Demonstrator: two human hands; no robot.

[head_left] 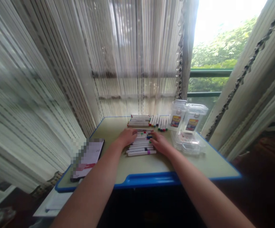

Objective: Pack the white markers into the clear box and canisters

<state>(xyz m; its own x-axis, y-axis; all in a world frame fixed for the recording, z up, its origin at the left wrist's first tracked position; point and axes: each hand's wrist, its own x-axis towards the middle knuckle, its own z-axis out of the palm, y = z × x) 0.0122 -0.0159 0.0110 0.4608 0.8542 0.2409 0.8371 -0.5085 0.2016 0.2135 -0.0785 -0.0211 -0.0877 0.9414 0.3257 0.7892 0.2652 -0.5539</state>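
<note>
Between my two hands lies a stack of white markers (pixel 140 148), side by side across the desk, with coloured caps or bands near their right ends. My left hand (pixel 127 137) rests at the left ends of the upper markers, its fingers stretched towards them. At the right ends, my right hand (pixel 161 143) touches the caps, fingers apart and slightly bent. The nearest marker (pixel 140 153) has a purple band. Behind my hands sit another row of markers (pixel 139 121) lying sideways and a group of markers (pixel 159 122) with caps pointing towards me.
Two clear plastic cases (pixel 191 118) with labels stand at the right, by a low clear container (pixel 190 148). A dark-edged calendar or planner (pixel 90 158) lies at the left. The desk (pixel 146 165) has a blue rim; a striped curtain (pixel 137 57) hangs behind it.
</note>
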